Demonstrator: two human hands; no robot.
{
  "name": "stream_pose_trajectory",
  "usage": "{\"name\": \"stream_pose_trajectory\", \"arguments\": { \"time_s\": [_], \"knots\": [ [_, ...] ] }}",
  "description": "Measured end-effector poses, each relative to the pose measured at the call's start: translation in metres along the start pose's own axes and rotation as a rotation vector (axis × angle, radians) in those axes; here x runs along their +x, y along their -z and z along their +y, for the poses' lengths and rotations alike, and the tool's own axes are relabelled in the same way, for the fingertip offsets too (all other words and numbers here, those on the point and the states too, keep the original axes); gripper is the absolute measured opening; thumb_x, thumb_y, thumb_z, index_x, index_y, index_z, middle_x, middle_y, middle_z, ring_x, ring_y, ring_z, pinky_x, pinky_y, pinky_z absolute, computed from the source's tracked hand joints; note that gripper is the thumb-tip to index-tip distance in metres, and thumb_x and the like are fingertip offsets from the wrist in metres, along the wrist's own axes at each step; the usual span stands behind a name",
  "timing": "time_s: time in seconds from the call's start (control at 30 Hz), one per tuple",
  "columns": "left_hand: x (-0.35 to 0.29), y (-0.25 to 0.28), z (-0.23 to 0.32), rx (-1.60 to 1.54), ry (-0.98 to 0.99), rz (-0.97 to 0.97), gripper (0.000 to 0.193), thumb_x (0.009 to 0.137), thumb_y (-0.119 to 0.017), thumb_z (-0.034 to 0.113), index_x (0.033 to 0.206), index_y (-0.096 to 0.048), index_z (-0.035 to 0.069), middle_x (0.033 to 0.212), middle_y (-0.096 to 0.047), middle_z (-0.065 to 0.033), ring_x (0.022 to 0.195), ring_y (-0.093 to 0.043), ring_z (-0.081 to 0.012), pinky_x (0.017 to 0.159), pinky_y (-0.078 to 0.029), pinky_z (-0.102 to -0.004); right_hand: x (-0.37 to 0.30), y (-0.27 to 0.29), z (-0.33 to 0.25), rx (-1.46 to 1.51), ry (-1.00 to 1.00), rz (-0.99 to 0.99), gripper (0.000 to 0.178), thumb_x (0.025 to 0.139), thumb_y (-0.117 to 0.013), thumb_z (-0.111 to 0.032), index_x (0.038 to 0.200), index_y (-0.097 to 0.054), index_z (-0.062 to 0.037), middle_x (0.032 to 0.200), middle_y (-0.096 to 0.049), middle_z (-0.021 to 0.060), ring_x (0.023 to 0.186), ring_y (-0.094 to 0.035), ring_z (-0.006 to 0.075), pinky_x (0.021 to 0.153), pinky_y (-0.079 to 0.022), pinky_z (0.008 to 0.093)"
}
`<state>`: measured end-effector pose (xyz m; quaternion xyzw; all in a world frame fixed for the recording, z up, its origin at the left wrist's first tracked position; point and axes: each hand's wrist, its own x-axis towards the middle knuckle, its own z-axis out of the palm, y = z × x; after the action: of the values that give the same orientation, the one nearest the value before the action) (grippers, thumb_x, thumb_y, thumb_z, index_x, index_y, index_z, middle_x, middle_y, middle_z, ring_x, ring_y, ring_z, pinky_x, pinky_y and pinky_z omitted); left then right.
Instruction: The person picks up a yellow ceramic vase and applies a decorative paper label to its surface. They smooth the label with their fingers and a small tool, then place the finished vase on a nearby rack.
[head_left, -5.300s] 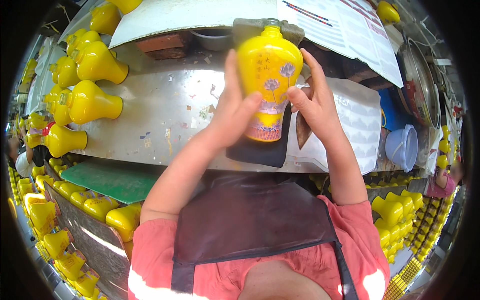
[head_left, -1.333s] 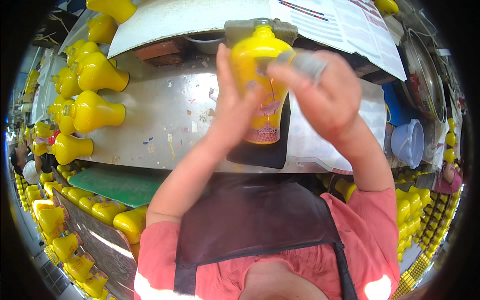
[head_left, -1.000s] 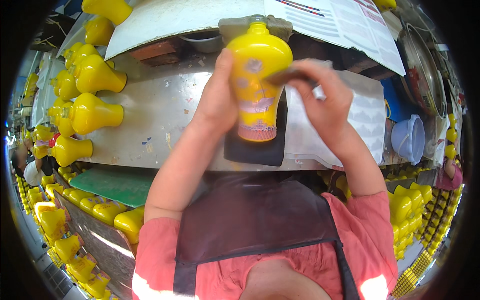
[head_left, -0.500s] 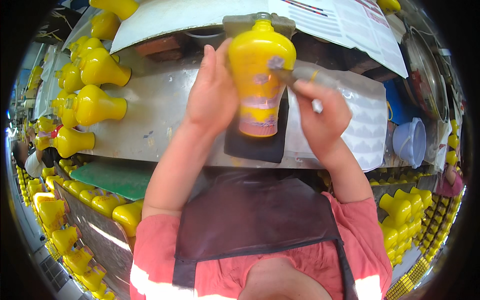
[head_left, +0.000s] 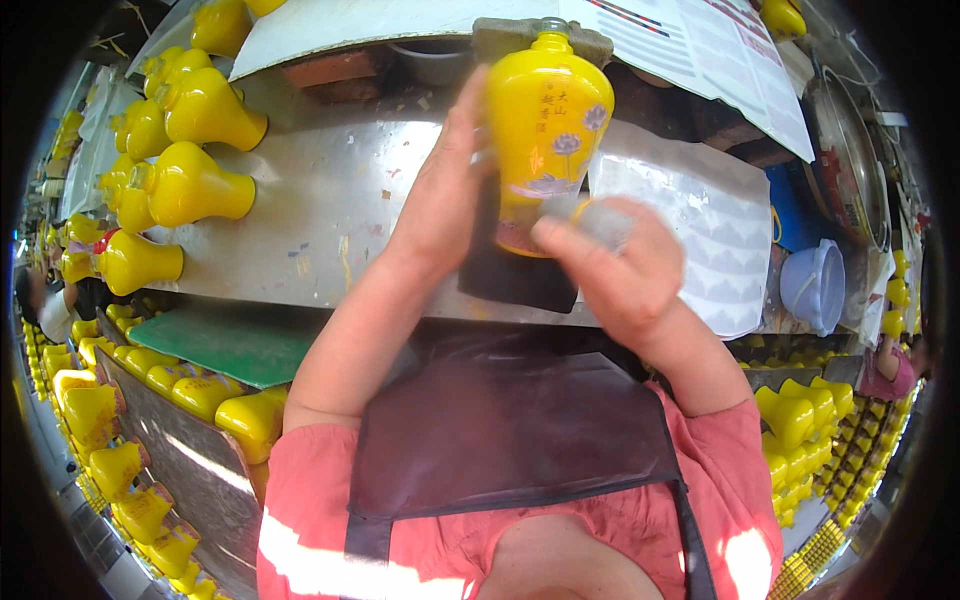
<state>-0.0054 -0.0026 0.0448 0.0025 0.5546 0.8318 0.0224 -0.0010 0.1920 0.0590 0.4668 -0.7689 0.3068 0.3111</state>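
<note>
A glossy yellow bottle (head_left: 535,95) with a clear neck lies with its neck away from me. Purple flowers and dark lettering decorate its upper side. Its neck end rests on a grey padded support (head_left: 490,42), and a black cloth (head_left: 530,290) lies under the near end. Along the bottle's left side, my left hand (head_left: 440,190) is stretched out, its fingers extended against or very near the surface. My right hand (head_left: 630,255) is closed around a blurred grey tool with a yellow band (head_left: 600,222), over the bottle's lower part. The tool's kind is unclear.
Several yellow bottles (head_left: 205,185) lie at the left of the metal table (head_left: 320,215). White printed sheets (head_left: 690,240) cover its right part, near a pale blue bucket (head_left: 812,288). A green board (head_left: 215,345) sits below the table's left edge, among more bottles.
The bottle has turned, bringing lettering and more flowers into sight. My right hand and its tool have moved from the bottle's middle down toward its near end.
</note>
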Motion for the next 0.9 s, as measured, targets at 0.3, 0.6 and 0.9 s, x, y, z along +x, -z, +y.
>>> {"name": "stream_pose_trajectory", "arguments": {
  "time_s": [0.3, 0.6, 0.9],
  "knots": [
    [-0.001, 0.003, 0.001, -0.015, -0.012, -0.01, 0.071, 0.112, -0.021, 0.059, 0.164, -0.03, 0.012, 0.145, -0.048, -0.0051, 0.129, -0.045, -0.0192, 0.112, -0.034, -0.0366, 0.017, -0.005, -0.027, -0.205, 0.104, -0.259, 0.044, 0.068, -0.07, -0.007, 0.112, -0.075, -0.0053, 0.091, -0.063, 0.0083, 0.095, -0.071, 0.0265, 0.074, -0.054, 0.0373],
    [0.0, 0.014, -0.007, 0.023, -0.028, -0.041, 0.071, 0.112, -0.02, 0.059, 0.163, -0.033, 0.012, 0.147, -0.045, -0.004, 0.127, -0.044, -0.0191, 0.113, -0.034, -0.0375, 0.03, -0.008, -0.033, -0.131, 0.061, -0.362, 0.039, 0.073, -0.071, -0.009, 0.113, -0.073, -0.0064, 0.078, -0.052, 0.0051, 0.073, -0.059, 0.0226, 0.063, -0.047, 0.0356],
    [0.014, 0.01, -0.026, 0.586, -0.279, 0.103, 0.101, 0.077, -0.084, 0.034, 0.157, -0.029, 0.006, 0.15, -0.037, -0.0214, 0.14, -0.041, -0.0383, 0.12, -0.032, -0.0477, 0.085, 0.008, 0.058, -0.059, -0.376, 0.066, 0.029, 0.087, -0.074, -0.003, 0.114, -0.068, -0.0083, 0.102, -0.073, 0.0102, 0.084, -0.073, 0.0273, 0.072, -0.058, 0.0327]
  ]
}}
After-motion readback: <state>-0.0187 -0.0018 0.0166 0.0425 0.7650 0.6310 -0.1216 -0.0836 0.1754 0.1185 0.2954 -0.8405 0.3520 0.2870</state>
